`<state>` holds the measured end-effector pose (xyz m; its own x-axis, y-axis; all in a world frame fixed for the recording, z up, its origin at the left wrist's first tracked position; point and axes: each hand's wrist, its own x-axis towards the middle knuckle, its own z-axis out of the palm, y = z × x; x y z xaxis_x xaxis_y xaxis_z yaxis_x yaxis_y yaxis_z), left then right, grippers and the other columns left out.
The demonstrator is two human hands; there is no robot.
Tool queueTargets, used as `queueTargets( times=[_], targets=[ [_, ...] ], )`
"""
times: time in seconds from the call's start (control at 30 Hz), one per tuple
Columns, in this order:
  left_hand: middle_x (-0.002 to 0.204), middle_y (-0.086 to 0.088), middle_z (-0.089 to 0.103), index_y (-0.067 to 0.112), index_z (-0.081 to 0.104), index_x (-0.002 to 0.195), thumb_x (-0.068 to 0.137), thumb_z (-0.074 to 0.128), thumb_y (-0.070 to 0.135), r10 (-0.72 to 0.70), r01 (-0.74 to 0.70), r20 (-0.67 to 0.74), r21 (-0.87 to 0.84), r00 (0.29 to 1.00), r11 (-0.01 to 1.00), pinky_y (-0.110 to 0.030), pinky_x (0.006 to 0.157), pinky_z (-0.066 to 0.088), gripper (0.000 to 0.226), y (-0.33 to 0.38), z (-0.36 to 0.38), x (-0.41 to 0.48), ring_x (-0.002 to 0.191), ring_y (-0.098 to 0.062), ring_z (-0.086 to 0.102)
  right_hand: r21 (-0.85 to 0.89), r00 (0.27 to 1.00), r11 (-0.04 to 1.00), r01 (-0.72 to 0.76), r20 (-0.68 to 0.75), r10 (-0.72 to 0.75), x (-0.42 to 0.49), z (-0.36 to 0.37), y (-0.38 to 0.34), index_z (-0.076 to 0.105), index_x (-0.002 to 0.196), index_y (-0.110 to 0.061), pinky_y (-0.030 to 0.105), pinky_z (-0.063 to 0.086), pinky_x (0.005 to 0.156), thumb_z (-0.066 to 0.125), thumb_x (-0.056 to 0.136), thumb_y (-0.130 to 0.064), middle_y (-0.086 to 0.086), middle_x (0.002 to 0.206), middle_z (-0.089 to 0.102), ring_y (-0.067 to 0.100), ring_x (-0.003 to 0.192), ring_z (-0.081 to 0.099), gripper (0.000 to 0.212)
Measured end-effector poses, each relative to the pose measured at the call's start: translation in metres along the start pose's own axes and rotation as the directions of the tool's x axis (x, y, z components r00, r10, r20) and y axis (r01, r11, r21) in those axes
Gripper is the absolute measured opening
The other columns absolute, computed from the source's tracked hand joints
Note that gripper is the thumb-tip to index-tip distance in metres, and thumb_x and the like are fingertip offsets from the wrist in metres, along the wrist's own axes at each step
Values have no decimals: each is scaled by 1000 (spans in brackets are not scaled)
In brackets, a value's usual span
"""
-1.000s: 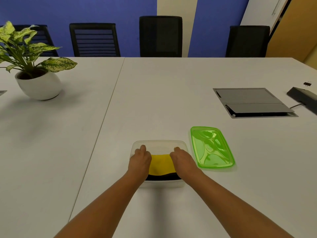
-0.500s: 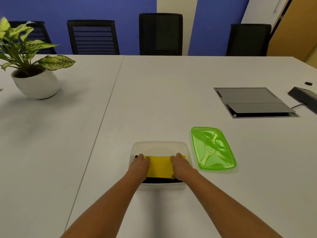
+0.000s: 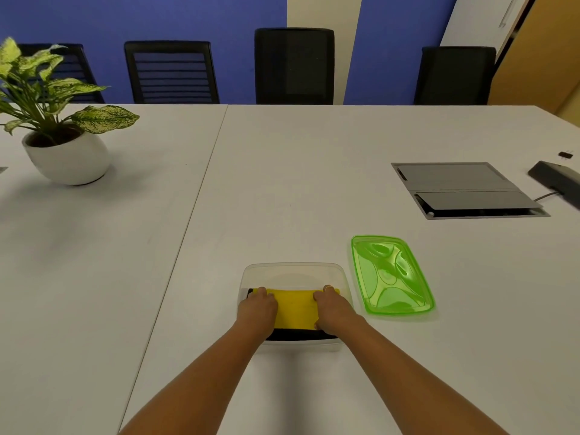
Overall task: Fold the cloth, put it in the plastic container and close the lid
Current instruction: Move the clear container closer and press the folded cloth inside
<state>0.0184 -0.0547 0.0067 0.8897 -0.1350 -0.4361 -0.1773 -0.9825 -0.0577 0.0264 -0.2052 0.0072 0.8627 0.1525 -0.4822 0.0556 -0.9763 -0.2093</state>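
Note:
A folded cloth (image 3: 295, 306), yellow on top with a black edge below, lies inside the clear plastic container (image 3: 293, 270) near the table's front. My left hand (image 3: 256, 309) presses on the cloth's left end and my right hand (image 3: 333, 307) on its right end, fingers curled over it. The far half of the container shows bare. The green translucent lid (image 3: 390, 274) lies flat on the table just right of the container, apart from both hands.
A potted plant in a white bowl (image 3: 67, 158) stands at the far left. A grey cable hatch (image 3: 464, 188) is set into the table at the right, with a dark device (image 3: 557, 182) beyond it. Black chairs (image 3: 293, 65) line the far edge.
Both hands have drawn back toward me from the container's far half to its near half, and the yellow cloth now lies flatter and wider inside.

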Motion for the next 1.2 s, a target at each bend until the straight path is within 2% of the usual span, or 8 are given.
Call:
queueTargets(
  times=[0.1,0.17,0.27,0.4,0.67,1.0,1.13,1.2],
  targets=[
    [130,-13,46,4,51,122,89,54,9,16,-17,-102,-9,995,1000,-32,90,47,34,7,-2,1,119,-26,47,-64,993,998,-9,-114,2,0,7,-6,44,127,-5,33,41,96,60,85,-10,14,140,35,28,126,37,46],
    [144,-14,34,8,36,137,92,52,19,53,-67,-170,-77,984,995,-35,102,40,49,10,4,6,133,-27,35,-74,991,997,-7,-132,-3,0,9,-10,36,135,-8,36,32,107,59,87,-21,15,149,25,29,137,24,55],
    [158,-14,-5,16,1,149,94,48,30,62,-66,-30,-165,998,984,-44,118,14,74,11,15,11,146,-31,-1,-92,1000,996,-14,-14,13,0,9,-13,16,147,-20,47,9,117,53,88,-46,12,157,-1,31,145,-2,74],
    [155,-12,-23,15,-15,147,95,36,45,33,-5,132,-202,991,979,-45,118,-3,79,6,23,14,144,-30,-18,-91,998,996,-13,62,19,2,16,-10,0,147,-27,51,-2,116,41,88,-58,10,157,-13,29,144,-13,78],
    [155,-10,-25,17,-18,146,94,26,55,62,-28,186,-178,981,984,-45,117,-10,79,0,26,17,143,-27,-22,-90,985,996,2,174,14,7,19,-4,-12,146,-25,50,-11,114,30,90,-61,10,154,-25,28,141,-23,79],
    [154,-9,-26,18,-20,145,94,25,55,44,-16,189,-147,981,989,-45,117,-11,78,0,30,20,143,-27,-23,-84,974,996,25,226,-5,12,20,0,-16,145,-26,50,-11,114,30,90,-61,10,153,-26,29,141,-24,80],
    [156,-10,-21,20,-14,147,93,28,55,35,-12,127,-175,991,984,-45,117,-8,77,2,29,18,145,-27,-18,-69,977,997,30,211,-15,12,20,1,-16,145,-25,50,-10,114,30,90,-61,10,154,-25,29,141,-23,80],
    [158,-10,-10,19,2,149,93,35,52,11,-8,15,-206,1000,979,-43,119,0,74,3,25,14,146,-28,-5,-54,981,998,32,194,-21,11,20,1,-13,145,-25,50,-9,115,32,90,-60,10,154,-23,29,142,-21,80]
  ],
)
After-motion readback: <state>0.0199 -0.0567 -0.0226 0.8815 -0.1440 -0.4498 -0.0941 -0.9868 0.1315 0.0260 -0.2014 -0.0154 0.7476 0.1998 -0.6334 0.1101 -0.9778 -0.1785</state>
